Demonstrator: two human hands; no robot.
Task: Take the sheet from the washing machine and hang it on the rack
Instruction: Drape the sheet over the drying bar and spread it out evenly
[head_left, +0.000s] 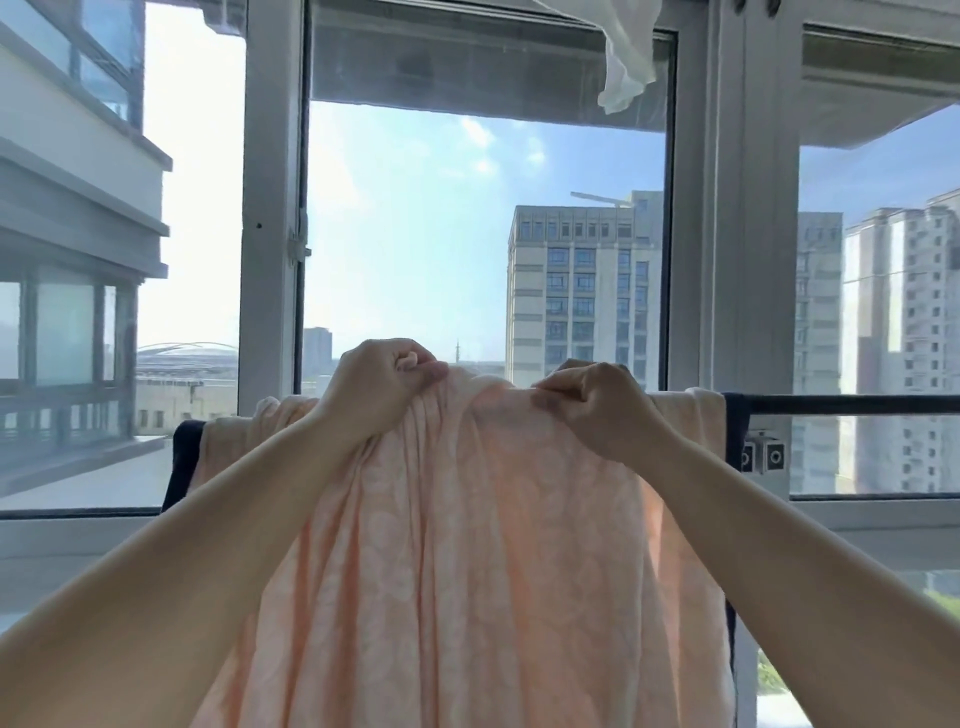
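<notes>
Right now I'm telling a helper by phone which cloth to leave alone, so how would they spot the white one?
Start at the big window ahead and look to its top right corner. The white cloth hangs there from above, thin and bunched. The peach sheet hangs far lower, draped over the dark rack, with both hands pinching its top.

Sheet (467, 545) over rack (841, 404), window frame (270, 208) behind

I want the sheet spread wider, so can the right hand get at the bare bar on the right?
Probably yes: the right hand pinches the sheet just left of the bare bar, and nothing lies between.
</notes>
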